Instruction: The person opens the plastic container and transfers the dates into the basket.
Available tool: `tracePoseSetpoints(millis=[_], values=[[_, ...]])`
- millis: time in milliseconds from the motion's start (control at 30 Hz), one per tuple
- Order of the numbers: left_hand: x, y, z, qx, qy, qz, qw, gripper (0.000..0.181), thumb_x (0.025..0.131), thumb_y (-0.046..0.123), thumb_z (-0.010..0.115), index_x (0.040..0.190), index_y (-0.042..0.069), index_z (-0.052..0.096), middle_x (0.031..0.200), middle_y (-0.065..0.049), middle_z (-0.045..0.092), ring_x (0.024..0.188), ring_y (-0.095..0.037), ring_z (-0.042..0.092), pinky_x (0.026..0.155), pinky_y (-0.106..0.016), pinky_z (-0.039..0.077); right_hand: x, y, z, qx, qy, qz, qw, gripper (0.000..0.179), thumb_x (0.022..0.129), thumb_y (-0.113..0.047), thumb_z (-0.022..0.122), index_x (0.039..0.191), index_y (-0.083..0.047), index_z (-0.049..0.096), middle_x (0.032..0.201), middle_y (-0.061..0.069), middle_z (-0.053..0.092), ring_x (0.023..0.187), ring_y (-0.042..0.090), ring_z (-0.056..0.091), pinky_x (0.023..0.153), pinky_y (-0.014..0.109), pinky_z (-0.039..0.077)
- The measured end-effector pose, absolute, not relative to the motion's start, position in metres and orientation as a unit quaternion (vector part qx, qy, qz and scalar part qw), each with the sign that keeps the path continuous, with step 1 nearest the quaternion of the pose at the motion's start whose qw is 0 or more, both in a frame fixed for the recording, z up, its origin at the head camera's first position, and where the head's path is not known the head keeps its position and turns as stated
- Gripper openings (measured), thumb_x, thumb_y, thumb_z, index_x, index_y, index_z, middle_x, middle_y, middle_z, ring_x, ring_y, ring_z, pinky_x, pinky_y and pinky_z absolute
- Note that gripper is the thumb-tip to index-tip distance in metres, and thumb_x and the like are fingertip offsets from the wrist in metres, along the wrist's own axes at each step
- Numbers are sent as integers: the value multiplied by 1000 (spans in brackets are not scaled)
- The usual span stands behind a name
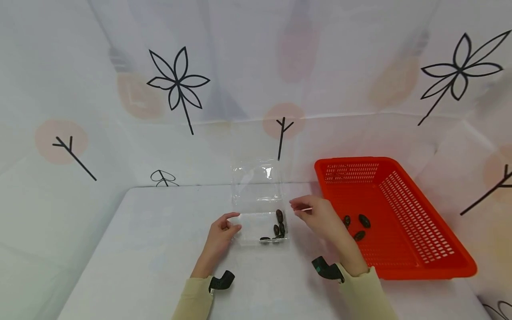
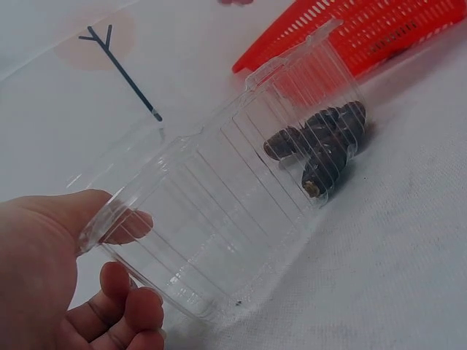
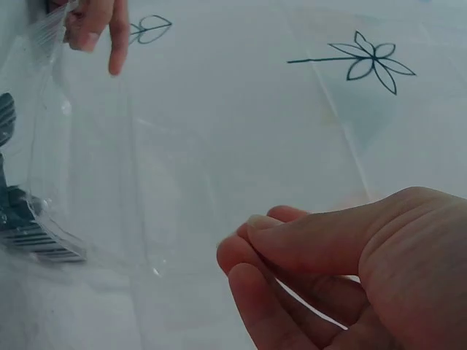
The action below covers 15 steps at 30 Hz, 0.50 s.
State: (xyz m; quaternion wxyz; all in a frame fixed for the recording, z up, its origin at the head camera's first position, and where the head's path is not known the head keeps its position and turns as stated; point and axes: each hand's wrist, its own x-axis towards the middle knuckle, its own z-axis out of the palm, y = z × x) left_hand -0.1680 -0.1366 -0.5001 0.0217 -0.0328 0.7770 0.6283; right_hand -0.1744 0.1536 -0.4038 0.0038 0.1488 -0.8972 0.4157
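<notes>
A clear plastic hinged box (image 1: pixel 250 226) lies on the table with its lid (image 1: pixel 256 182) raised at the back. My left hand (image 1: pixel 222 231) grips its left wall, the thumb (image 2: pixel 135 224) inside the rim and the other fingers curled outside. Several dark brown, oval, nut-like pieces (image 2: pixel 325 149) are gathered at the right end of the box, one showing a pale tip. My right hand (image 1: pixel 318 215) hovers just right of the box, near the lid's lower corner. In the right wrist view its thumb (image 3: pixel 306 237) meets the loosely bent fingers, with nothing visible between them.
A red plastic basket (image 1: pixel 404 266) with slotted walls stands on the right, close beside my right hand. On its floor lie a few more dark oval pieces (image 1: pixel 364 221). A white patterned cloth (image 1: pixel 240 89) hangs behind the white-covered table (image 1: pixel 160 249).
</notes>
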Motion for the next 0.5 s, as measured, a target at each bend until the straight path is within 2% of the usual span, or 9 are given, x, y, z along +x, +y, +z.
tracePoseSetpoints(millis=[233, 500], values=[[-158, -134, -473, -30, 776, 630, 26, 37, 89, 2, 69, 126, 1, 64, 72, -3, 47, 58, -8, 39, 55, -22, 35, -184, 126, -421, 204, -883, 423, -25, 24, 89, 3, 70, 112, -4, 73, 101, 7, 71, 93, 21, 66, 84, 40, 55], [-156, -132, -468, -39, 776, 629, 30, 38, 89, 1, 69, 127, 0, 64, 73, -3, 47, 58, -8, 39, 55, -21, 35, -194, 111, -435, 228, -877, 412, -98, 22, 91, 0, 68, 112, -3, 73, 100, 8, 70, 87, 17, 63, 80, 33, 54]])
